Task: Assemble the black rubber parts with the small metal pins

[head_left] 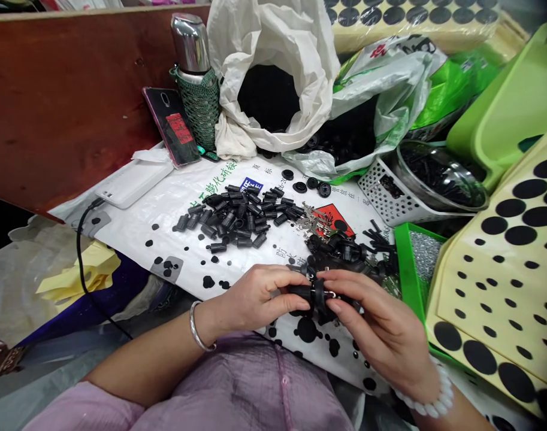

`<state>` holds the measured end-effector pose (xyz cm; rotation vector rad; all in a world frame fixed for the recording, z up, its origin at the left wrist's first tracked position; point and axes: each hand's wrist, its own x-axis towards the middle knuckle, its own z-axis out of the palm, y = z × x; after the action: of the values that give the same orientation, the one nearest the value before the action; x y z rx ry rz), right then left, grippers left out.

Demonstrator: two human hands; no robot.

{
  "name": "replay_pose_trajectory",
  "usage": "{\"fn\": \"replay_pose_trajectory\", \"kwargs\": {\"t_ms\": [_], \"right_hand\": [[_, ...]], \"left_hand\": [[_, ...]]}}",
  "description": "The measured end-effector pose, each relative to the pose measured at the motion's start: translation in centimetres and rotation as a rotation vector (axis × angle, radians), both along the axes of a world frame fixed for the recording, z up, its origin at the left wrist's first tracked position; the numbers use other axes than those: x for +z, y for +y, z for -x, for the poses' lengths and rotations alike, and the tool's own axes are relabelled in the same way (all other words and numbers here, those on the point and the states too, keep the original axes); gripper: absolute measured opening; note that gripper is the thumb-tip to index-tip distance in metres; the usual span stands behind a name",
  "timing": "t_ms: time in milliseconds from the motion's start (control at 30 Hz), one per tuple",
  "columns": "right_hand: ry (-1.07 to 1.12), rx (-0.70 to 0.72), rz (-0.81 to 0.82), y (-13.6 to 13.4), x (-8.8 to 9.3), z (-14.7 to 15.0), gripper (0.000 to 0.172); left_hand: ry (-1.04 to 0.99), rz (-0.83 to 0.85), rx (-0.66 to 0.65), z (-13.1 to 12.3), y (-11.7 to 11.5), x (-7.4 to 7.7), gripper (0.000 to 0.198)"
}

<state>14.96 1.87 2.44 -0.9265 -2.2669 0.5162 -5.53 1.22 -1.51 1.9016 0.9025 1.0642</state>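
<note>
In the head view, my left hand (255, 296) pinches a small black plastic cylinder (301, 291) between thumb and fingers. Close against it, my right hand (381, 323) grips a black round part (319, 294), with a thin shiny metal piece (329, 294) showing at its side. The two black parts meet end to end; whether they are joined I cannot tell. Just beyond my hands lie a heap of black parts (340, 251) and a little pile of metal clips (310, 221). Farther left on the white sheet is a pile of black cylinders (237, 215).
Behind stand a white cloth bag (318, 60), a plastic bag of black discs (399, 90) and a steel flask (190, 45). A phone (174, 134) leans beside a cabled white power bank (136, 182). Rightward are a white basket (376, 185), green tray (405, 257) and yellow dotted sheets (493, 257).
</note>
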Motion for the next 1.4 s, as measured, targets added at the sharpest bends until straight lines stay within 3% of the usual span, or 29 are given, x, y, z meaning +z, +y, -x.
{"fn": "replay_pose_trajectory", "kwargs": {"t_ms": [200,367,433,667,867,1000,1167,1233,1333,1400], "right_hand": [[-0.029,0.08,-0.047,-0.2,0.9,0.0,0.015],[-0.058,0.178,-0.123,-0.6,0.5,-0.3,0.019],[-0.059,0.184,-0.151,-0.7,0.3,-0.4,0.021],[0.139,0.076,0.04,-1.3,-1.6,-0.5,0.021],[0.47,-0.161,0.315,-2.1,-3.2,0.5,0.011],[0.496,-0.187,0.253,-2.2,-3.3,0.6,0.014],[0.425,-0.132,0.111,-2.0,-3.1,0.1,0.024],[0.396,-0.116,0.076,-1.9,-3.3,-0.1,0.026],[0.348,-0.095,0.048,-1.7,-3.5,-0.2,0.025],[0.354,-0.112,0.094,-1.7,-3.7,-0.2,0.02]], "left_hand": [[0.009,0.035,-0.073,0.5,-0.3,0.8,0.023],[-0.202,0.418,-0.17,0.4,-0.7,0.8,0.023],[-0.258,0.489,-0.174,0.1,-0.8,0.6,0.025],[0.009,0.0,-0.072,-0.3,-0.9,0.9,0.017],[-0.093,-0.222,0.103,-1.5,-1.3,0.3,0.025],[-0.282,-0.012,0.139,-2.3,-1.7,0.2,0.027],[-0.575,0.606,0.068,-2.7,-1.7,0.1,0.028],[-0.631,0.76,0.029,-2.7,-1.6,0.0,0.03],[-0.597,0.808,0.045,-2.8,-1.6,-0.2,0.028],[-0.56,0.715,0.088,-2.8,-1.7,-0.2,0.024]]}}
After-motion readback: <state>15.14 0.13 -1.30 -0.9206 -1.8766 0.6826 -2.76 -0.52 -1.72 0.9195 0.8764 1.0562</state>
